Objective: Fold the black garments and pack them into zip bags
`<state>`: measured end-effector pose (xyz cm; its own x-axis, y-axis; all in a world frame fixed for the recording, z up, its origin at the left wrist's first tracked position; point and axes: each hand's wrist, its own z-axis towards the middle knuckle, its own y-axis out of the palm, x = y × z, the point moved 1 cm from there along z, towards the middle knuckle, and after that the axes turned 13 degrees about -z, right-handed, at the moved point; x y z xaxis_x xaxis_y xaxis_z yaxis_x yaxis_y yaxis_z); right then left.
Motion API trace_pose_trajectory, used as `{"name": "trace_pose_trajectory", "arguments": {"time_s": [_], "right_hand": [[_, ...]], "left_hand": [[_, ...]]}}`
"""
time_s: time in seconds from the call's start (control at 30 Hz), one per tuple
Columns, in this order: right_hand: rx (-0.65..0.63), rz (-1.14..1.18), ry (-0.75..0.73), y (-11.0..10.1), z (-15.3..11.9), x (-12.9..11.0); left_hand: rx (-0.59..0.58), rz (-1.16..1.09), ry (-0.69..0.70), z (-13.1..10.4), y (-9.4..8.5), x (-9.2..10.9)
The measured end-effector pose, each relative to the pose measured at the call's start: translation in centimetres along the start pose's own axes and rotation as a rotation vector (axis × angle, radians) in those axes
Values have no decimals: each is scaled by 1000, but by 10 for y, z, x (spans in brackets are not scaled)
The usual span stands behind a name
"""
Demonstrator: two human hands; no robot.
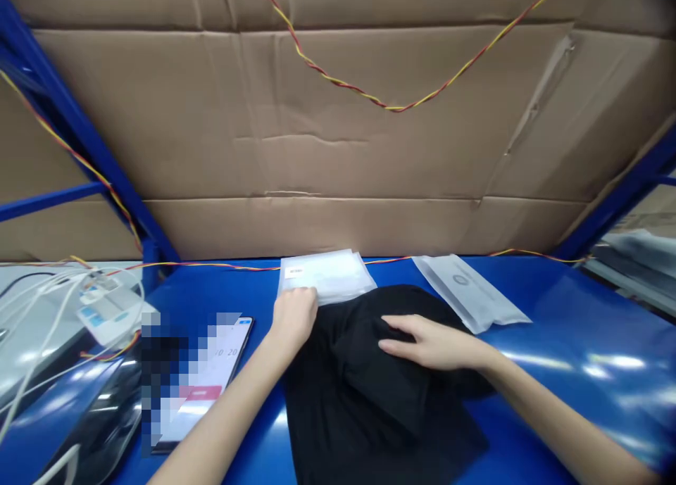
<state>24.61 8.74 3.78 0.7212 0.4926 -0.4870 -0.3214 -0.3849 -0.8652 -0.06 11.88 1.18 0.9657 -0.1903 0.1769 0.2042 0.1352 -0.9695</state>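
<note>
The black garment [370, 393] lay rumpled and partly folded on the blue table [570, 358], reaching its near edge. The right hand [427, 341] pressed it flat, fingers extended; the left hand [293, 316] pinched its far-left corner beside a clear bag [327, 274].

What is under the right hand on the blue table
The right hand lies flat on a folded black garment, which rests on the blue table. Anything beneath the garment is covered and cannot be seen.
</note>
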Motion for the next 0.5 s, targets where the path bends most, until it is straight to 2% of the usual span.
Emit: {"name": "trace_pose_trajectory", "arguments": {"time_s": [0.1, 0.2, 0.33, 0.43, 0.5], "right_hand": [[19, 17, 36, 9, -9, -1], [68, 12, 149, 15, -14, 1], [19, 205, 209, 15, -14, 3], [-96, 392, 121, 6, -15, -1], [-158, 437, -22, -1, -18, -5]], "left_hand": [[28, -3, 12, 0, -2, -1], [89, -21, 40, -4, -9, -2], [288, -118, 190, -14, -20, 5], [393, -229, 375, -23, -22, 15], [362, -265, 470, -28, -20, 21]]}}
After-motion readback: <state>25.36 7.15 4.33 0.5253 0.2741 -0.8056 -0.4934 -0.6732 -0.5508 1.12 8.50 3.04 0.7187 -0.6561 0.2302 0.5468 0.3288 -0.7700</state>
